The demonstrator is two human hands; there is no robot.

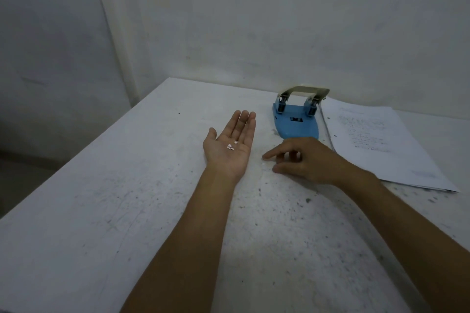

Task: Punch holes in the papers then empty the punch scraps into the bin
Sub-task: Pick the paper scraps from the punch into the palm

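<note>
Papers — print unreadable — beside punch

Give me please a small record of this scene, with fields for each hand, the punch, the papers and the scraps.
left hand: open, palm up, resting on the table
scraps: a few white bits on the left palm; one more on the table by the right fingertips
right hand: palm down, fingers reaching toward the loose bit
hole punch: blue base, pale handle, standing beyond the hands
papers: printed stack, right of the punch
bin: not in view
</note>
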